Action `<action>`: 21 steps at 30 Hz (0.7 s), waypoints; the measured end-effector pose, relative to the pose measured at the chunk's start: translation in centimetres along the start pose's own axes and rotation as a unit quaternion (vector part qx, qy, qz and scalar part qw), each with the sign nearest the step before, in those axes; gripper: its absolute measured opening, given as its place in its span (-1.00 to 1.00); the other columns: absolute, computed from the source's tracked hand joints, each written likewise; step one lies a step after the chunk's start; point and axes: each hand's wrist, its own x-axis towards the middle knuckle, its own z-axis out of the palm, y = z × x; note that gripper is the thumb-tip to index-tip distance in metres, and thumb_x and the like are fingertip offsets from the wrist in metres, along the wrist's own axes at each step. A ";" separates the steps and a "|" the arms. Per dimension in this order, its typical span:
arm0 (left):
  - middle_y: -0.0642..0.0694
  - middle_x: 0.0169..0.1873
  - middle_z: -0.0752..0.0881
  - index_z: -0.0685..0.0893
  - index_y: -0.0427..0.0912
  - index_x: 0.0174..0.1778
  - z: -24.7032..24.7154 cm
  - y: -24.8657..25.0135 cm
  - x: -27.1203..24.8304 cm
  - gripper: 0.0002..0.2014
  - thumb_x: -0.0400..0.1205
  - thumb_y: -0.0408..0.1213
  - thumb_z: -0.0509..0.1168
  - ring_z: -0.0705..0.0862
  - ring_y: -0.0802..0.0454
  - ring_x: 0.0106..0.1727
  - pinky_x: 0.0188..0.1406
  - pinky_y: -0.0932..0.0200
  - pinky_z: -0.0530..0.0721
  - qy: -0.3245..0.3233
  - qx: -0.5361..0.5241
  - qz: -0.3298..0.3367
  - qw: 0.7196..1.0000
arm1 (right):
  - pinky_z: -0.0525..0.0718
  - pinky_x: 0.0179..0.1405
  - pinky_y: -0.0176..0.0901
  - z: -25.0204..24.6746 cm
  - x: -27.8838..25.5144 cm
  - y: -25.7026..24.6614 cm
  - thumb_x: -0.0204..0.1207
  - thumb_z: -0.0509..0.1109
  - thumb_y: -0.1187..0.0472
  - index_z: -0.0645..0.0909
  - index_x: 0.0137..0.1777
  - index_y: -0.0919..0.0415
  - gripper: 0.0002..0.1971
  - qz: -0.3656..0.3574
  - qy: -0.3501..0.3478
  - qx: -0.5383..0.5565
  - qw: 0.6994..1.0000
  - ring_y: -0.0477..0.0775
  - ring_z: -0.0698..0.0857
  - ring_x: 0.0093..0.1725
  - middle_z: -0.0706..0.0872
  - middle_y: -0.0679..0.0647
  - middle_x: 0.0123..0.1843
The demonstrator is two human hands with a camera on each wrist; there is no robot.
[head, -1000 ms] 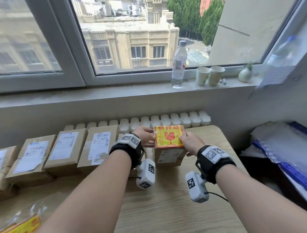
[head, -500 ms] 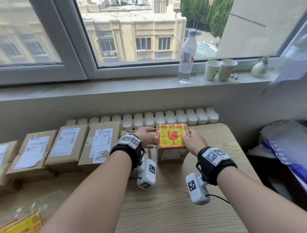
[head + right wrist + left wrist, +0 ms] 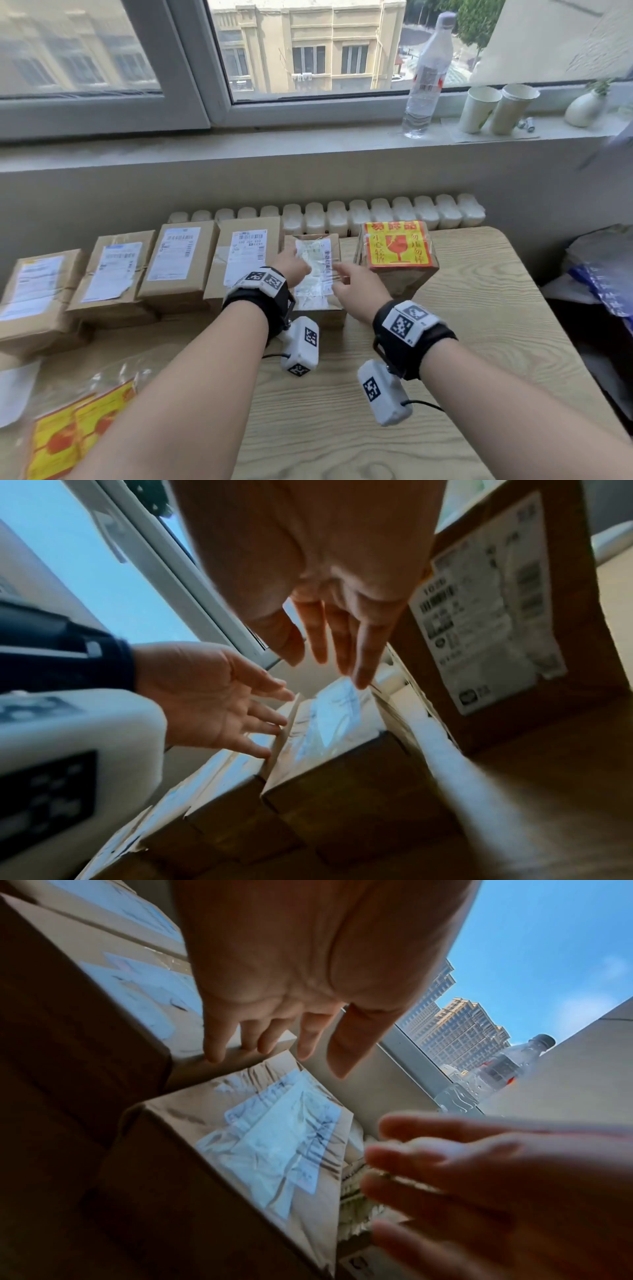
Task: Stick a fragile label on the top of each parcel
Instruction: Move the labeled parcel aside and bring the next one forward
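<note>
A row of brown parcels point(image 3: 178, 263) lines the back of the wooden table point(image 3: 479, 342). The rightmost parcel point(image 3: 397, 284) carries a yellow-and-red fragile label point(image 3: 397, 248) on top. Left of it stands a small parcel point(image 3: 317, 274) with a crumpled white shipping slip. My left hand point(image 3: 299, 265) is open, its straight fingers point(image 3: 270, 723) at that parcel's left edge. My right hand point(image 3: 342, 275) is open too and hovers over its right side, holding nothing. A clear bag of spare fragile labels point(image 3: 75, 435) lies at the near left.
A water bottle point(image 3: 426, 72), two paper cups point(image 3: 493, 108) and a small vase point(image 3: 584, 108) stand on the windowsill. A white radiator point(image 3: 376, 214) runs behind the parcels. Blue-and-white bags point(image 3: 606, 277) lie beyond the table's right edge.
Both hands have let go of the labelled parcel and moved left to the small parcel beside it. The labelled parcel now stands alone at the right.
</note>
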 end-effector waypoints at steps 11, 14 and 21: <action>-0.11 0.08 0.61 0.46 -0.23 0.32 1.0 -1.4 -1.2 -0.63 0.58 -0.36 0.25 0.64 -0.11 -0.03 0.02 0.04 0.66 0.001 -0.009 -0.035 0.999 | 0.58 0.31 -0.01 1.5 0.2 2.2 0.57 0.29 0.18 0.45 0.45 0.19 -0.56 0.086 -0.050 0.045 0.994 0.14 0.63 0.28 0.65 0.11 0.30; -0.07 -0.22 0.52 0.49 -0.19 -0.06 0.5 -1.7 -3.4 -0.95 0.67 -0.42 0.18 0.50 0.02 -0.28 -0.18 0.13 0.57 -0.007 -0.009 -0.042 0.999 | 0.64 0.21 0.03 1.5 -0.6 3.2 0.63 0.27 0.15 0.40 0.50 0.31 -0.52 0.121 -0.068 0.027 0.990 0.18 0.67 0.18 0.63 0.17 0.22; -0.11 -0.32 0.59 0.50 -0.18 -0.26 1.4 -4.9 -4.9 -0.81 0.68 -0.42 0.19 0.56 0.02 -0.38 -0.14 0.10 0.70 -0.078 -0.025 -0.108 0.991 | 0.73 0.15 0.07 3.4 -2.7 5.6 0.59 0.26 -0.16 0.37 0.54 0.25 -0.36 0.167 -0.097 0.020 0.981 0.12 0.67 0.12 0.61 0.11 0.28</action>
